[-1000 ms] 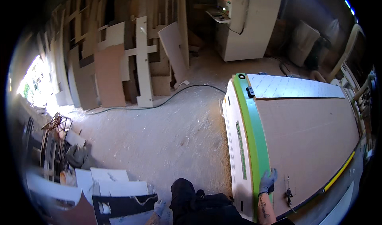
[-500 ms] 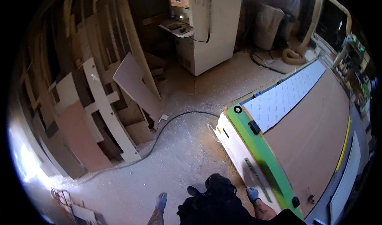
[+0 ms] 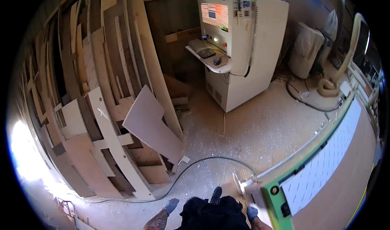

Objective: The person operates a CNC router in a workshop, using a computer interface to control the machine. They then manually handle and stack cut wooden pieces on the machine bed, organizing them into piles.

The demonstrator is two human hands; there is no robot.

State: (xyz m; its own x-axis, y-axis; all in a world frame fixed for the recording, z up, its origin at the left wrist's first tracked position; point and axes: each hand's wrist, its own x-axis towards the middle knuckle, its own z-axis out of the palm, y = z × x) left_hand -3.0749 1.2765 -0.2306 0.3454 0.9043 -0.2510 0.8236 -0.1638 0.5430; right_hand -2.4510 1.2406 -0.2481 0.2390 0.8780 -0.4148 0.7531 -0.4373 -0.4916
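My left hand [image 3: 172,206], in a grey-blue glove, hangs low over the floor, its fingers loosely stretched and nothing in them. On the other side of my body, my right hand [image 3: 252,212], gloved alike, is down beside the pale end of the machine table with the green edge [image 3: 273,192]. Its fingers are too small and dim to read, and I cannot tell whether it touches the table. Closest to that hand on the tabletop is a white panel [image 3: 325,159] with rows of dark marks, lying on a brown board [image 3: 349,181].
A white control cabinet [image 3: 252,75] with a lit screen, keyboard and mouse stands ahead. Offcut boards [image 3: 93,148] lean at left. A dark hose [image 3: 203,160] curves across the dusty floor toward the table. Behind are a wrapped bin [image 3: 305,51] and a beige duct hose [image 3: 327,87].
My view has shifted: the cabinet and leaning boards sit lower and larger, and the machine table has slid toward the lower right. A shoe shows ahead of my body. Both hands stay low.
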